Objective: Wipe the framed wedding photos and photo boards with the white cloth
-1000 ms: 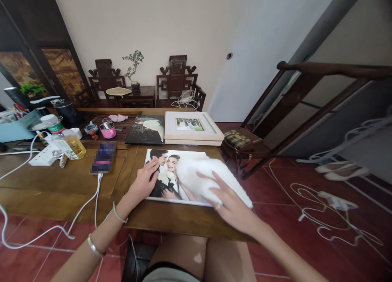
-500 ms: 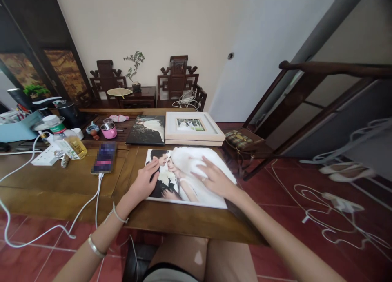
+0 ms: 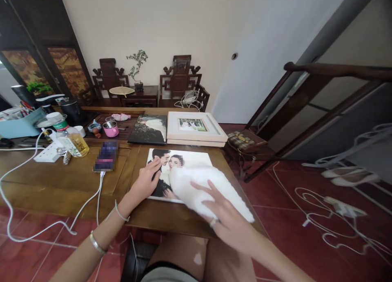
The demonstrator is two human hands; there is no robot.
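A flat white-edged wedding photo panel (image 3: 165, 194), showing a couple, lies on the wooden table in front of me. My left hand (image 3: 149, 179) rests on its left part with fingers stretched out, covering some of the dark suit. Over the right part spreads a thick white fluffy cloth (image 3: 226, 184), which hangs past the panel's near right side and hides much of the picture. My right hand (image 3: 219, 210) lies on top of this cloth, fingers spread and pressing down; its thumb is hard to make out.
Behind the panel lie a dark photo panel (image 3: 148, 131) and stacked pale picture frames (image 3: 196, 141). To the left are a charging phone (image 3: 105, 155), a bottle of yellow liquid (image 3: 76, 143), a power strip (image 3: 47, 153) and a pink cup (image 3: 110, 129). A wooden chair (image 3: 260, 145) stands right.
My right hand and the fluffy cloth have slid toward me and to the right, uncovering the panel's upper right area. My left hand stays on the panel. The view has shifted slightly.
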